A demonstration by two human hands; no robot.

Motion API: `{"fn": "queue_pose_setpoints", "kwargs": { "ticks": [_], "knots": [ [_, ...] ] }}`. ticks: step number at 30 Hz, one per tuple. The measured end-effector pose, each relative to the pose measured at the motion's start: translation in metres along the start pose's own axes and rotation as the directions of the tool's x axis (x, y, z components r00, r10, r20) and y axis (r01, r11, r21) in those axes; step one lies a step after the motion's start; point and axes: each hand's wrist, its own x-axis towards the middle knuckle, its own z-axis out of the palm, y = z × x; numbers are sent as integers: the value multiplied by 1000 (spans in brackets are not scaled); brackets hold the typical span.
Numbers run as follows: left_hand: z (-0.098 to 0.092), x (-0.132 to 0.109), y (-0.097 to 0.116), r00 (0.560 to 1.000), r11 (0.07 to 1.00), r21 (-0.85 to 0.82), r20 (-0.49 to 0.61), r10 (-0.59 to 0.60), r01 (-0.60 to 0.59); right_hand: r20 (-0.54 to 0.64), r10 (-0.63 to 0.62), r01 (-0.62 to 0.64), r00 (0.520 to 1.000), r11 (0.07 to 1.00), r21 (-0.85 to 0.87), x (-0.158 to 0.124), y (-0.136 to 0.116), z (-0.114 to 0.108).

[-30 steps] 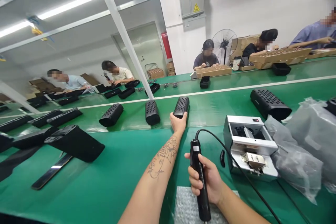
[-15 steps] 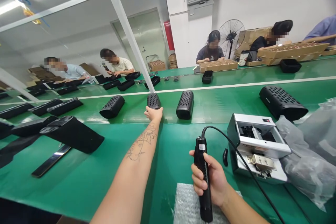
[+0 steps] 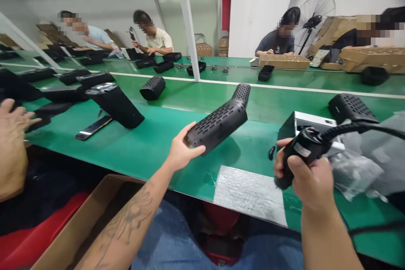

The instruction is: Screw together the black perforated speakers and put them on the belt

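Pulled back over the green tabletop (image 3: 152,147) since the earlier frame, a perforated black housing (image 3: 218,126) slants away rightward from the left hand (image 3: 182,150), fingers pinching its near end; farther right, the right hand (image 3: 311,179) grips a corded tool (image 3: 303,148).

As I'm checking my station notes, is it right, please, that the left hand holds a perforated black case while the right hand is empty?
Not quite: the right hand isn't empty; it grips a black corded tool, as the head view shows. The left hand holds a perforated black case.
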Motion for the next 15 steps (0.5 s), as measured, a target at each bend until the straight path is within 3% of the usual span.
{"fn": "queue_pose_setpoints", "kwargs": {
  "ticks": [1, 3, 4, 6, 8, 11, 15],
  "knots": [
    [-1, -21, 3, 998, 1000, 11, 59, -12, 11, -163, -135, 101, 977, 974, -201, 1, -11, -8],
    [0, -53, 7, 981, 999, 50, 195, -11, 1, -371, -366, 192, 853, 882, -429, 10, -28, -24],
    [2, -64, 9, 966, 997, 67, 258, 8, -26, -424, -429, 231, 798, 867, -441, 17, -34, -33],
    [6, -78, 11, 921, 990, 96, 385, 55, -100, -452, -482, 351, 750, 870, -346, 33, -38, -50],
    [12, -83, 13, 860, 976, 124, 502, 93, -178, -457, -503, 406, 733, 864, -299, 46, -37, -66],
    [18, -84, 16, 774, 957, 118, 619, 138, -265, -432, -508, 407, 746, 860, -308, 52, -30, -79],
    [22, -82, 22, 721, 962, 39, 670, 176, -271, -370, -515, 436, 773, 856, -278, 44, -19, -81]
  ]
}}
